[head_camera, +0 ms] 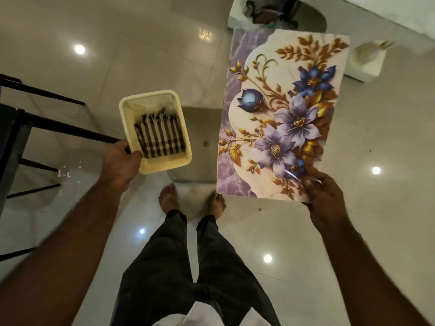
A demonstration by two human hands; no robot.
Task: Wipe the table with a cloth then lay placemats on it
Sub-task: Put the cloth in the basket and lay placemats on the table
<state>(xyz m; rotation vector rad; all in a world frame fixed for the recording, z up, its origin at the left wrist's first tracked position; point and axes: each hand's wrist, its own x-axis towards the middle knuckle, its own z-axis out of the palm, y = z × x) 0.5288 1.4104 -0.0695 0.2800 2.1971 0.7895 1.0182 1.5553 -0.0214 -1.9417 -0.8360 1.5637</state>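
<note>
Both arms reach forward over the tiled floor (294,234). The left hand (121,161) grips the near corner of a cream basket (150,96), thumb over its rim; a folded checked cloth (160,137) lies inside. The right hand (326,198) pinches the placemat (282,114) by its near right corner, floral face up, long axis running away beyond the hand.

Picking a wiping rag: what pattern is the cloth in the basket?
The cloth has dark-and-white checks; head view shows it best.

Dim, warm light, with small round lamp reflections glaring on the glossy floor (294,231) and one on the placemat (282,114); the top right corner is motion-blurred, and the frame's edges stretch with wide-angle distortion.
</note>
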